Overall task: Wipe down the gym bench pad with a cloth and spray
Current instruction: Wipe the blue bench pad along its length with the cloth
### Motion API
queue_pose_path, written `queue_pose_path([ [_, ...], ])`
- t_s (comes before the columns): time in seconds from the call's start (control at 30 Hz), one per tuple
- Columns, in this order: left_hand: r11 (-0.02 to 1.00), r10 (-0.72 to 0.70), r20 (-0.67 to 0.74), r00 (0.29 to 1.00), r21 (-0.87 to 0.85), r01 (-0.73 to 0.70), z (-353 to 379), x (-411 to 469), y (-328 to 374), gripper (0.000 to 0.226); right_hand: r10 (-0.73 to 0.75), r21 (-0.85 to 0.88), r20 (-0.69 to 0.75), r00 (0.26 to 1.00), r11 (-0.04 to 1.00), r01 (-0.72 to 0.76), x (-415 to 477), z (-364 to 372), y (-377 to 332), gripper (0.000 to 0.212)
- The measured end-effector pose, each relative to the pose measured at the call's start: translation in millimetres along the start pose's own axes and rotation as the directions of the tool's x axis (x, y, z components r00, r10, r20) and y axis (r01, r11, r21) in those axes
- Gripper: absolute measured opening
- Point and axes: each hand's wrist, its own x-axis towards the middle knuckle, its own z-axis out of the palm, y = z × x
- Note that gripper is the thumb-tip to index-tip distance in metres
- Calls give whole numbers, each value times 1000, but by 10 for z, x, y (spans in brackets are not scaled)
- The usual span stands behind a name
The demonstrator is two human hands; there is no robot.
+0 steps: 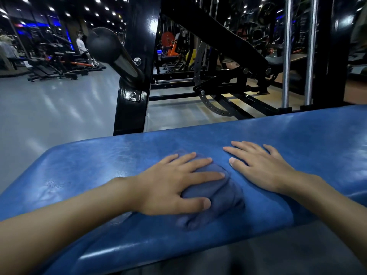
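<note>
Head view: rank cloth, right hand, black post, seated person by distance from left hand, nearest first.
1. Cloth, under the left hand on the pad.
2. Right hand, flat on the pad just right of the cloth.
3. Black post, beyond the pad's far edge.
4. Seated person, far back left.

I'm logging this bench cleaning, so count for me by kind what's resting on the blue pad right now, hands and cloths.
Hands: 2, the left hand pressing on the cloth, the right hand flat on the bench pad
Cloths: 1, blue and bunched
Total: 3
</note>
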Motion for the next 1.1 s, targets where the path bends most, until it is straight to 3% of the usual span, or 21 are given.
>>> queue_pose_path([
  [0.17, 983, -180, -61, 982, -52, 177, 14, 71, -696, 77, 8, -18, 18, 1000, 1000, -8, -14, 4, 5, 54],
  [0.3, 896, -443, -113, 889, -36, 442, 10, -61, -1493, 94, 11, -25, 7, 1000, 1000, -10, 9, 3, 10, 54],
  [0.5, 811, -585, -63, 809, -29, 585, 24, -118, -1525, 90, -4, -22, -9, 1000, 1000, 4, 27, 9, 22, 54],
  [0.6, 853, -520, -56, 852, 10, 522, 45, -138, -1174, 82, -9, -28, -23, 1000, 1000, 8, 28, 19, 26, 54],
  [0.73, 966, -252, -17, 968, 57, 252, 61, -300, -360, 72, -11, -46, -6, 1000, 999, 10, 19, 19, 28, 56],
  [0.83, 990, -117, 2, 993, 83, 116, 84, -386, 24, 60, -9, -50, 17, 1000, 999, 10, 3, 13, 28, 56],
  [0.97, 989, -143, 28, 989, 32, 142, 39, -394, 42, 59, -11, -44, 12, 1000, 999, 12, -7, 5, 22, 56],
  [1.1, 967, -253, 25, 967, -34, 254, 20, -393, -251, 63, -24, -47, 6, 1000, 999, 24, 10, -7, 35, 56],
])
